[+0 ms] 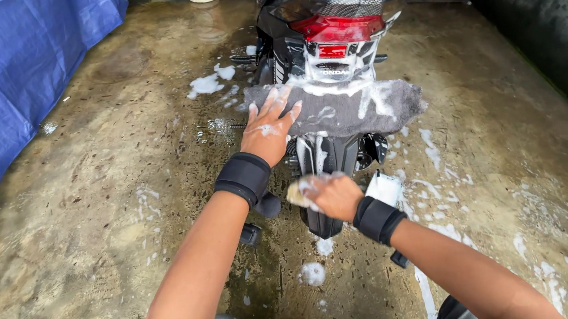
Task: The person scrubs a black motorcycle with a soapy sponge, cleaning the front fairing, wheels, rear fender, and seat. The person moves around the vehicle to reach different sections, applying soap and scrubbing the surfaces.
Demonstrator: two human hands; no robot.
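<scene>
Two bare forearms with black wrist bands, reaching forward over wet concrete floor [99, 214] to the soapy rear of a black motorcycle [319, 49].

Right hand [331, 196] clenched around a small yellowish sponge [295, 194], foam-covered, pressed against the black rear mudguard [324, 159] below the tail. Left hand [269, 128] released, fingers spread flat on the left end of a grey cloth [347, 107], grasping nothing. Cloth draped across the tail just under the red tail light [336, 27], shaggy, streaked with white suds, right end hanging free. White plate [385, 189] partly hidden just beside the right wrist. Patches of foam scattered on the floor around the wheel; blue tarpaulin [14, 73] at far left.
</scene>
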